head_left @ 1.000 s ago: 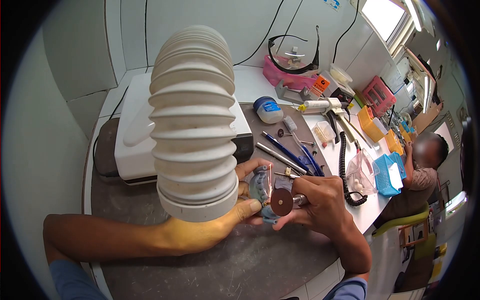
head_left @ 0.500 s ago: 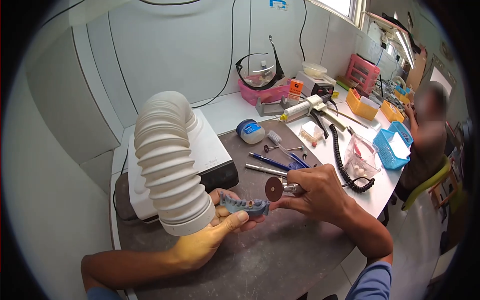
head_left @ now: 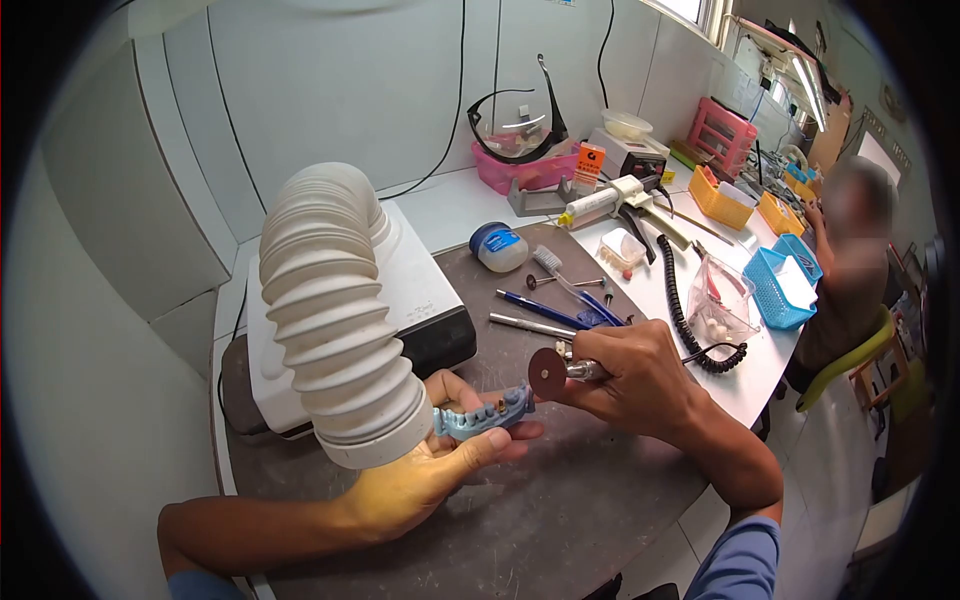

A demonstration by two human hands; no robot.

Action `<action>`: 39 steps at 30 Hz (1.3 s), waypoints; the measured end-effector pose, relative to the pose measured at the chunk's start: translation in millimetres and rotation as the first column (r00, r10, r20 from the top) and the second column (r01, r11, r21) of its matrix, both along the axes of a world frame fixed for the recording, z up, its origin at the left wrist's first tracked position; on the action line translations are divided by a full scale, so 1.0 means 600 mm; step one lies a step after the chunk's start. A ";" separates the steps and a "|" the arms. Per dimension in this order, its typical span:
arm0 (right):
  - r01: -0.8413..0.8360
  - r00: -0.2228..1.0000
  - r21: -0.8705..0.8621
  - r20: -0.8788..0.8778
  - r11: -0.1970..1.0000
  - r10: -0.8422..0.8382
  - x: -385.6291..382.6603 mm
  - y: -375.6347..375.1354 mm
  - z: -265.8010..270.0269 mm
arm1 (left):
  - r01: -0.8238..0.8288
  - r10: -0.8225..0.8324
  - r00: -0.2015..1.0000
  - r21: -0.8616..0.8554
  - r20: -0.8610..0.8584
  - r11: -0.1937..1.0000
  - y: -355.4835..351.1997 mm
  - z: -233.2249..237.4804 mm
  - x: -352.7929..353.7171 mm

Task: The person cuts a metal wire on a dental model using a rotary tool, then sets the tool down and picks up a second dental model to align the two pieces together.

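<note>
My left hand (head_left: 420,475) is closed round a blue-grey dental model (head_left: 480,418), thumb along its front and fingers behind. A small gold-coloured spot shows among its teeth. My right hand (head_left: 640,375) grips a metal rotary handpiece (head_left: 588,370), which carries a dark brown cutting disc (head_left: 546,375). The disc stands just above and behind the right end of the model; whether it touches cannot be made out. The white ribbed suction hose (head_left: 330,320) opens right over my left wrist and the model's left end.
The hose joins a white box-shaped machine (head_left: 425,280). Behind my right hand lie a blue pen (head_left: 540,308), a brush (head_left: 548,262), a lidded jar (head_left: 498,248) and a dispensing gun (head_left: 605,203). A coiled black cord (head_left: 680,315) runs at right. A co-worker (head_left: 855,260) sits beyond.
The dental model has tilted, its right end now higher, and my left thumb has shifted along it. The disc remains near its right end. The whole view has shifted slightly.
</note>
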State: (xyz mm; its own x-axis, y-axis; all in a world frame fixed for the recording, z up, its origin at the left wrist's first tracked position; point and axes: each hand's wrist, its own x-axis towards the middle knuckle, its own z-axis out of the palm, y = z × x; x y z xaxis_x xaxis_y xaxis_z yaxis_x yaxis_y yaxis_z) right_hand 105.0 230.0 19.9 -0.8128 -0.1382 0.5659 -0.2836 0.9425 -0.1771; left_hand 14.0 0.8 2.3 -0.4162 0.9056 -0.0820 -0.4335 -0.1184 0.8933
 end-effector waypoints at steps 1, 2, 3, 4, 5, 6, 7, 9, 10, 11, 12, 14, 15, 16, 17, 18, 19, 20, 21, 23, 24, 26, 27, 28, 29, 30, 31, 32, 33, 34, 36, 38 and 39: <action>-0.006 1.000 -0.003 0.005 1.000 0.006 0.001 -0.002 -0.001 | 0.024 -0.025 1.000 0.019 0.013 1.000 0.001 -0.003 0.001; -0.004 1.000 -0.009 0.012 1.000 0.004 0.002 -0.003 0.000 | 0.047 -0.048 0.999 0.041 0.022 0.998 0.001 -0.004 0.001; -0.002 1.000 -0.014 0.016 1.000 0.002 0.002 -0.003 0.002 | 0.041 -0.042 0.999 0.041 0.023 0.998 0.001 -0.001 0.001; -0.006 1.000 -0.014 0.016 1.000 0.006 0.003 -0.003 0.004 | 0.060 -0.060 0.998 0.022 0.022 0.998 0.002 0.003 0.002; -0.006 0.999 -0.003 0.033 1.000 0.006 0.004 -0.003 0.005 | 0.080 -0.081 0.996 0.003 0.023 0.997 0.003 0.004 0.002; -0.006 0.999 0.005 0.053 1.000 0.006 0.005 -0.002 0.005 | 0.080 -0.080 0.996 0.000 0.028 0.997 0.004 0.000 0.000; -0.006 0.998 0.001 0.059 1.000 0.006 0.005 -0.003 0.005 | 0.095 -0.096 0.995 0.036 0.036 0.995 0.004 -0.006 -0.001; -0.029 0.997 -0.025 0.068 0.999 0.031 0.004 -0.004 0.002 | 0.110 -0.113 0.992 0.068 0.051 0.992 0.006 -0.005 -0.001; -0.029 0.997 -0.030 0.072 0.999 0.031 0.004 -0.002 -0.001 | 0.108 -0.109 0.993 0.027 0.045 0.994 0.007 0.003 -0.001; -0.044 0.997 -0.025 0.067 0.999 0.045 0.003 -0.001 -0.004 | 0.105 -0.105 0.994 -0.014 0.036 0.994 0.008 0.010 -0.001; -0.058 0.996 -0.019 0.060 0.998 0.059 0.003 0.000 -0.007 | 0.105 -0.104 0.994 -0.019 0.038 0.994 0.009 0.013 -0.003; -0.061 0.996 -0.020 0.057 0.998 0.062 0.003 -0.002 -0.006 | 0.167 -0.168 0.986 -0.064 0.003 0.984 0.008 0.016 -0.005; -0.064 0.996 -0.016 0.053 0.998 0.065 0.003 -0.003 -0.004 | 0.169 -0.168 0.986 -0.065 0.006 0.984 0.008 0.014 -0.005; -0.063 0.996 -0.016 0.055 0.998 0.064 0.004 -0.004 -0.003 | 0.168 -0.169 0.986 -0.065 -0.008 0.984 0.008 0.011 -0.005; -0.065 0.996 -0.011 0.066 0.998 0.065 0.005 -0.004 -0.001 | 0.167 -0.169 0.985 -0.064 -0.022 0.984 0.007 0.009 -0.004; -0.067 0.995 -0.005 0.077 0.998 0.068 0.005 -0.005 0.000 | 0.167 -0.169 0.985 -0.059 -0.019 0.984 0.007 0.009 -0.004; -0.067 0.995 -0.001 0.080 0.998 0.067 0.006 -0.006 0.001 | 0.166 -0.169 0.984 -0.055 -0.049 0.985 0.007 0.009 -0.005; -0.062 0.995 0.003 0.084 0.998 0.062 0.006 -0.008 0.001 | 0.165 -0.168 0.983 -0.051 -0.079 0.985 0.007 0.009 -0.004; -0.059 0.995 0.007 0.086 0.998 0.058 0.005 -0.009 0.000 | 0.162 -0.165 0.983 -0.046 -0.078 0.986 0.007 0.006 -0.003; -0.059 0.994 0.019 0.090 0.998 0.057 0.005 -0.011 -0.003 | 0.161 -0.161 0.985 -0.008 -0.067 0.987 0.007 0.000 -0.002; -0.054 0.994 0.027 0.093 0.998 0.051 0.005 -0.012 -0.005 | 0.158 -0.158 0.985 -0.006 -0.065 0.987 0.006 0.001 -0.001; -0.051 0.996 0.037 0.079 0.998 0.048 0.004 -0.015 -0.007 | 0.168 -0.170 0.985 -0.027 -0.044 0.985 0.006 0.006 0.000; -0.048 0.997 0.045 0.065 0.998 0.045 0.003 -0.016 -0.008 | 0.168 -0.169 0.985 -0.026 -0.043 0.986 0.007 0.006 0.000; -0.049 0.997 0.046 0.066 0.998 0.046 0.004 -0.016 -0.009 | 0.168 -0.169 0.984 -0.028 -0.051 0.985 0.006 0.007 -0.001; -0.040 0.997 0.045 0.064 0.998 0.037 0.004 -0.016 -0.010 | 0.169 -0.171 0.984 -0.031 -0.059 0.985 0.007 0.007 -0.001; -0.030 0.998 0.045 0.061 0.999 0.028 0.004 -0.016 -0.010 | 0.169 -0.171 0.984 -0.029 -0.059 0.985 0.007 0.009 -0.001; -0.031 0.998 0.048 0.063 0.998 0.028 0.004 -0.016 -0.008 | 0.165 -0.167 0.985 -0.041 -0.039 0.985 0.007 0.009 0.002; -0.029 0.997 0.029 0.073 0.999 0.027 0.005 -0.018 -0.006 | 0.160 -0.161 0.987 -0.053 -0.017 0.986 0.006 0.009 0.003; -0.028 0.996 0.010 0.082 1.000 0.027 0.004 -0.019 -0.004 | 0.157 -0.158 0.987 -0.050 -0.015 0.986 0.006 0.009 0.004; -0.031 0.996 0.013 0.085 0.999 0.030 0.003 -0.019 -0.005 | 0.159 -0.160 0.987 -0.060 -0.005 0.985 0.005 0.009 0.003; -0.023 0.997 0.012 0.075 1.000 0.022 0.002 -0.020 -0.007 | 0.157 -0.157 0.988 -0.065 0.005 0.985 0.005 0.009 0.003; -0.023 0.996 0.022 0.090 1.000 0.021 0.002 -0.019 -0.007 | 0.182 -0.179 0.983 -0.079 0.037 0.980 0.005 0.010 0.002; -0.019 0.995 0.028 0.101 0.999 0.016 0.003 -0.019 -0.008 | 0.180 -0.177 0.983 -0.080 0.042 0.980 0.005 0.011 0.003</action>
